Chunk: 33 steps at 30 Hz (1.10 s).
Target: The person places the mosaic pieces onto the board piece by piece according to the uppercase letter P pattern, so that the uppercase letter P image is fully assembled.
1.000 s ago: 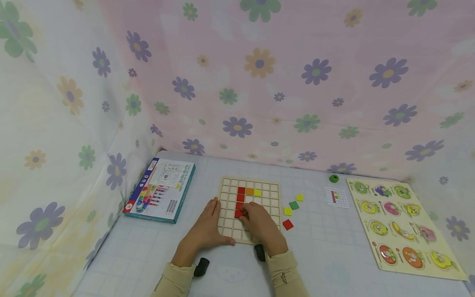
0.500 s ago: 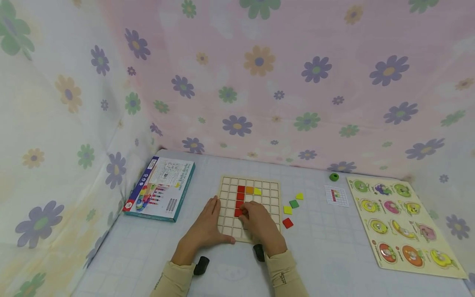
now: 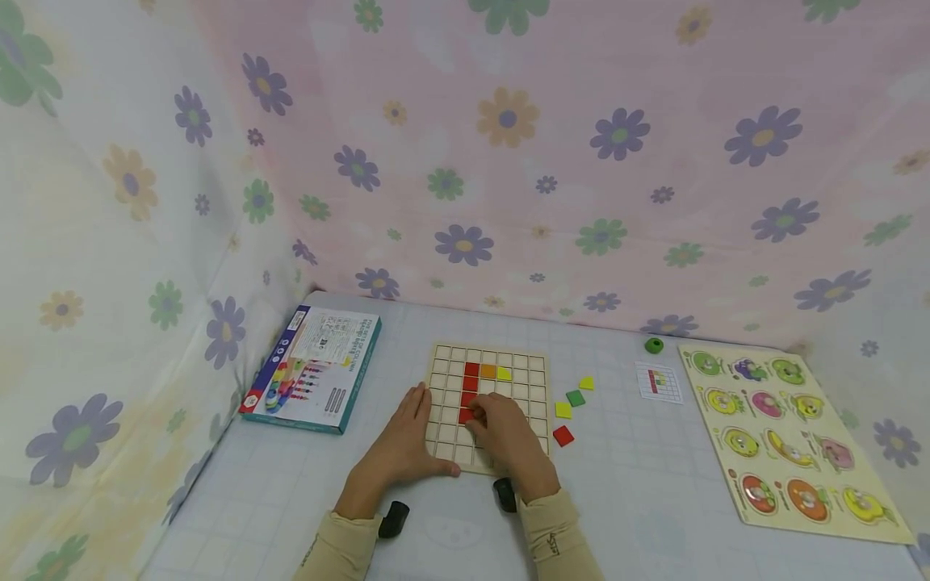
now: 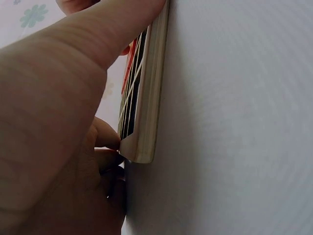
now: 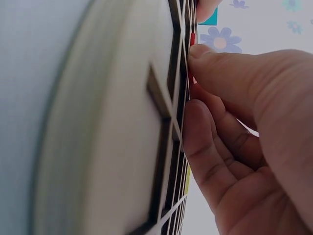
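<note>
A wooden grid board lies on the table, with a column of several red tiles in its cells. An orange tile and a yellow tile sit beside the top of that column. My left hand lies along the board's left edge, fingers straight, its thumb at the front edge. Over the board, my right hand has thumb and fingertips pinched at the lowest red tile. In the right wrist view the thumb touches a thin strip of the red tile; the fingers partly hide it.
Right of the board lie loose yellow, green and red square tiles. Farther right are a pattern card, a green bead and a fruit puzzle board. A toy box lies at left.
Both hands stay almost where they were; the right fingertips remain at the lowest red tile. The view has shifted very slightly.
</note>
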Motion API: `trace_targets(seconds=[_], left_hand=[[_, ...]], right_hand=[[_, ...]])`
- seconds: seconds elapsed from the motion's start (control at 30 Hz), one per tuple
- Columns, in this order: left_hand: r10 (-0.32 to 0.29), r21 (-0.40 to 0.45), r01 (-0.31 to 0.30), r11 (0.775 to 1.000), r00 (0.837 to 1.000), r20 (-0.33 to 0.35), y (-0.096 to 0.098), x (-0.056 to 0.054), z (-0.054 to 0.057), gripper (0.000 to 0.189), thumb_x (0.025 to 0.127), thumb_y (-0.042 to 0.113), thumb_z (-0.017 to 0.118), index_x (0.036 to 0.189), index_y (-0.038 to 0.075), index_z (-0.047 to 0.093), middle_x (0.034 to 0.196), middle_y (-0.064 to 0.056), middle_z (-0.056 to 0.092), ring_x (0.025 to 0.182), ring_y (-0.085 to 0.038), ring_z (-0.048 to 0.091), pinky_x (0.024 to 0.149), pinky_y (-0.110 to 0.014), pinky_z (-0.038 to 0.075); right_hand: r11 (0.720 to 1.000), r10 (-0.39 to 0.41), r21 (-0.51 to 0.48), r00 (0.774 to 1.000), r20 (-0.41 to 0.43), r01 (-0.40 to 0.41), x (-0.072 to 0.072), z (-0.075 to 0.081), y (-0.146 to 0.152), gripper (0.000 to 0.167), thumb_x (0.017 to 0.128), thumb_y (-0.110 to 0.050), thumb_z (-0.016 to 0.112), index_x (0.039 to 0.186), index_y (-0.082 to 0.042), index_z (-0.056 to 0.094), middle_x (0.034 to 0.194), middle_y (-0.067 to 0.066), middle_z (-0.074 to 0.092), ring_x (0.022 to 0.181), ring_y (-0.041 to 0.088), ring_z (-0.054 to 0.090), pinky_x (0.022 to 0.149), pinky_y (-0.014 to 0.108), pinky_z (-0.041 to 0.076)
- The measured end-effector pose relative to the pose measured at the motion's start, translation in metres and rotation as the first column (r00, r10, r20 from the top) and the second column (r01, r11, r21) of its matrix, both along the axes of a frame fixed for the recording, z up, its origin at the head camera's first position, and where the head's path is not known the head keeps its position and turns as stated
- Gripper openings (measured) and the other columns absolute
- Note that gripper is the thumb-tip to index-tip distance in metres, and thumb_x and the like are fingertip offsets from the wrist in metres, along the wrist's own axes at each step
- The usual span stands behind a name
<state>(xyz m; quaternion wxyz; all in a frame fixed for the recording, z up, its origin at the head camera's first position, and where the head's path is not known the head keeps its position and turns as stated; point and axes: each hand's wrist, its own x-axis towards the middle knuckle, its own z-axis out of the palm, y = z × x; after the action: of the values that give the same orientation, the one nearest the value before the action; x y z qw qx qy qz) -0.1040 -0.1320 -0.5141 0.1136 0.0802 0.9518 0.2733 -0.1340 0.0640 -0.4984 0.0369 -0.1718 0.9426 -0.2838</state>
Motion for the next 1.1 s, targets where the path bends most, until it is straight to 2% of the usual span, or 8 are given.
trace_targets(seconds=[0.67,0.83,1.1], left_hand=[[-0.008,0.009,0.007,1.000,1.000,0.018,-0.001,0.001,0.001,0.138,0.065,0.066,0.088,0.163,0.001,0.015,0.173,-0.015,0.009,0.161,-0.033,0.009,0.127,-0.050,0.025],[-0.005,0.019,0.005,1.000,1.000,0.018,0.000,0.000,0.001,0.139,0.064,0.067,0.088,0.163,0.001,0.016,0.172,-0.016,0.010,0.161,-0.034,0.009,0.127,-0.050,0.025],[0.011,0.017,-0.011,1.000,1.000,0.022,0.001,0.001,0.002,0.139,0.064,0.066,0.089,0.163,0.001,0.015,0.172,-0.016,0.011,0.160,-0.034,0.010,0.127,-0.050,0.025]], right_hand=[[0.999,-0.042,-0.029,0.999,0.022,0.043,0.001,-0.002,-0.001,0.020,0.091,-0.023,0.079,0.106,-0.011,0.073,0.090,-0.004,0.067,0.079,0.008,0.056,0.075,0.028,0.053],[0.996,-0.051,-0.068,0.997,0.063,0.055,0.002,-0.001,0.004,0.023,0.092,-0.025,0.078,0.109,-0.011,0.073,0.093,-0.004,0.069,0.082,0.009,0.058,0.079,0.030,0.054],[0.978,-0.118,-0.158,0.987,0.113,0.135,0.000,-0.001,0.024,0.021,0.091,-0.024,0.079,0.109,-0.015,0.073,0.091,-0.007,0.067,0.084,0.009,0.059,0.080,0.031,0.055]])
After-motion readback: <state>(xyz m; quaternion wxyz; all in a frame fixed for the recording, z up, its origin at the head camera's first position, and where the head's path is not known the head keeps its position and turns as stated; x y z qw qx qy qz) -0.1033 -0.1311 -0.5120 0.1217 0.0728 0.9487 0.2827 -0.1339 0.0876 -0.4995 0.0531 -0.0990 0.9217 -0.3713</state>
